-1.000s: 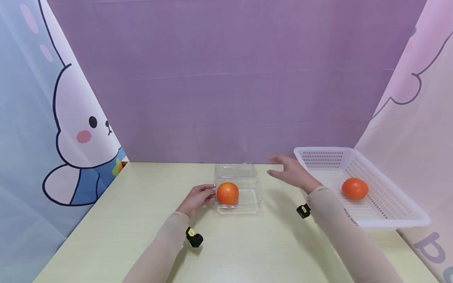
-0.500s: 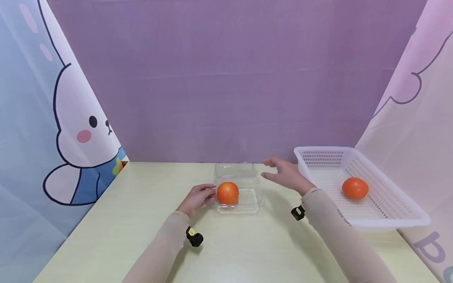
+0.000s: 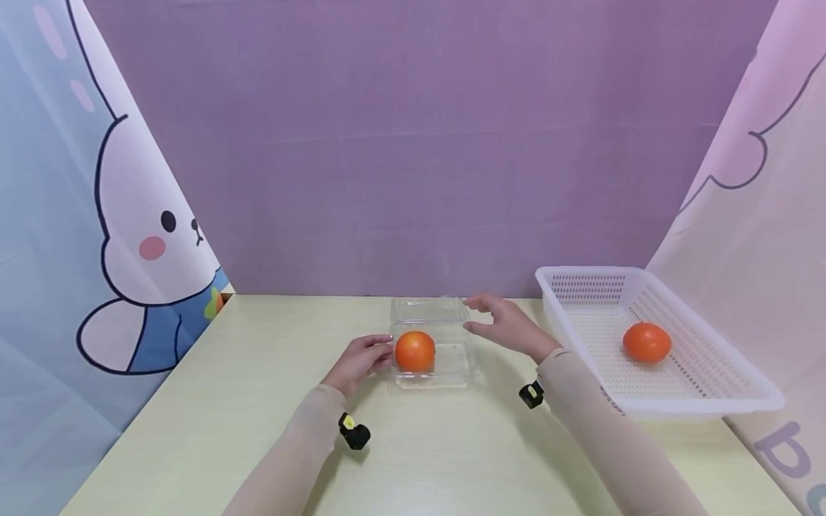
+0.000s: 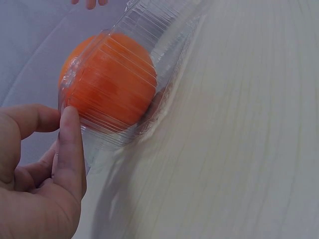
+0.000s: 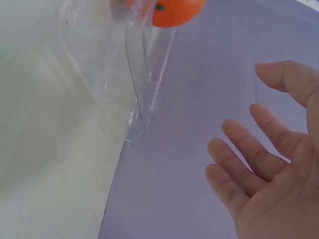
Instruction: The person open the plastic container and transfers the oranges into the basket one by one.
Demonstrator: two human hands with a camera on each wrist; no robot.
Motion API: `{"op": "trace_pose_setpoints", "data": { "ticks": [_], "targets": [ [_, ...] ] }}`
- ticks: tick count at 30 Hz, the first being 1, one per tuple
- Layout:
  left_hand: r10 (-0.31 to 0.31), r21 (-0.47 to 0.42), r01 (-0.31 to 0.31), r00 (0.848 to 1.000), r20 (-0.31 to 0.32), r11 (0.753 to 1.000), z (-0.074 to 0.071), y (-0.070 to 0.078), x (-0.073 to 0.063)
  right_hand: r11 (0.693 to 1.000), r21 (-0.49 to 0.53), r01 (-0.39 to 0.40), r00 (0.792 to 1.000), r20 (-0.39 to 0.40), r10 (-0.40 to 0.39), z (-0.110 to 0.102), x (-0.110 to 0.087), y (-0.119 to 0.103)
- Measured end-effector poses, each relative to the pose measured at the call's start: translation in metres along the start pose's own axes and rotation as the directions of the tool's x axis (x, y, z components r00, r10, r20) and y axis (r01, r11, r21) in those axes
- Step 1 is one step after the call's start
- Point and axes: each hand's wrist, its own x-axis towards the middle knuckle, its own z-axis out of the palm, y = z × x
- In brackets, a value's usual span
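A clear plastic clamshell box (image 3: 452,362) lies on the table with its lid (image 3: 429,309) folded back. In its left half sits a round orange fruit (image 3: 415,352), and the right wrist view shows a small green stem spot on the fruit (image 5: 177,11). My left hand (image 3: 361,362) pinches the box's left edge; in the left wrist view the thumb (image 4: 71,144) is against the clear wall. My right hand (image 3: 510,326) is in the air just right of the lid, fingers spread and holding nothing. The right wrist view shows a gap between that hand (image 5: 279,174) and the plastic.
At the right stands a white perforated basket (image 3: 723,358) with a second orange-red fruit (image 3: 647,342) in it. A purple cloth backdrop (image 3: 413,150) rises behind the table (image 3: 413,459). Printed curtains flank both sides.
My right hand has moved left, away from the basket and close to the lid's right side. My left hand, the box and both fruits have stayed in place.
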Motion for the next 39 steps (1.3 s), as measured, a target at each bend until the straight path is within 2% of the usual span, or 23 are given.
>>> {"op": "trace_pose_setpoints", "data": {
  "ticks": [13,26,39],
  "targets": [
    [0.011,-0.002,-0.011,1.0,-0.001,1.0,0.0,-0.001,0.001,0.999,0.018,0.042,0.999,0.007,-0.042,0.022,0.003,0.003],
    [0.004,-0.008,-0.004,1.0,-0.008,1.0,0.0,0.001,0.0,0.998,0.065,0.011,0.998,0.053,-0.015,0.039,0.004,-0.004],
    [0.011,0.004,-0.011,1.0,0.008,1.0,0.0,0.001,-0.001,0.993,0.117,-0.012,0.998,0.066,0.005,0.061,0.011,-0.005]
  ]
}}
